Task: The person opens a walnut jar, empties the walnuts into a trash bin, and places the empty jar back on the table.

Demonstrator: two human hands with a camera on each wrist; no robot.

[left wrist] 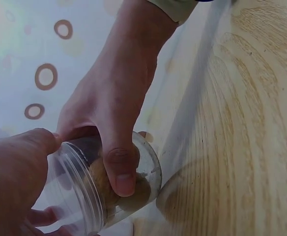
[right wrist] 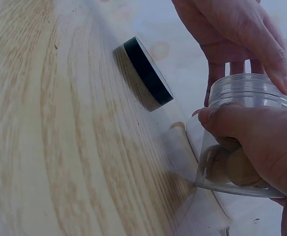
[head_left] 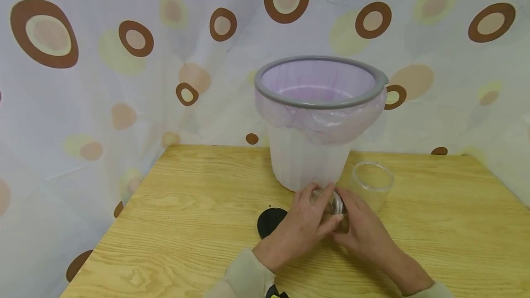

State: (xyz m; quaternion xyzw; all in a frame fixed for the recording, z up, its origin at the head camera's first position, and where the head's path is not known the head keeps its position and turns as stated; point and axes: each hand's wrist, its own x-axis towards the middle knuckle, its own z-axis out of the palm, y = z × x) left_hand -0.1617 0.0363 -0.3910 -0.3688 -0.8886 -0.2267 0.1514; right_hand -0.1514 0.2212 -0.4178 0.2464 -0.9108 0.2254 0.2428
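A clear plastic jar [right wrist: 210, 162] with a threaded mouth and no lid on it is between the two hands. Several round brown pieces [right wrist: 237, 167] show through its wall in the right wrist view. My left hand [head_left: 306, 220] holds the jar around its mouth end, fingers curled over the rim. Thumb and fingers of my right hand [head_left: 366, 226] grip the jar's body, as the left wrist view shows with the right thumb pressed along the wall. Part of the jar is covered by both hands in the head view.
A black round lid [head_left: 271, 221] lies on the wooden table [head_left: 198, 224] left of the hands. Behind them stands a white bin [head_left: 308, 160] with a pinkish liner and grey rim. Another clear container [head_left: 374, 188] stands right of the bin. Patterned cloth [head_left: 232, 91] hangs behind.
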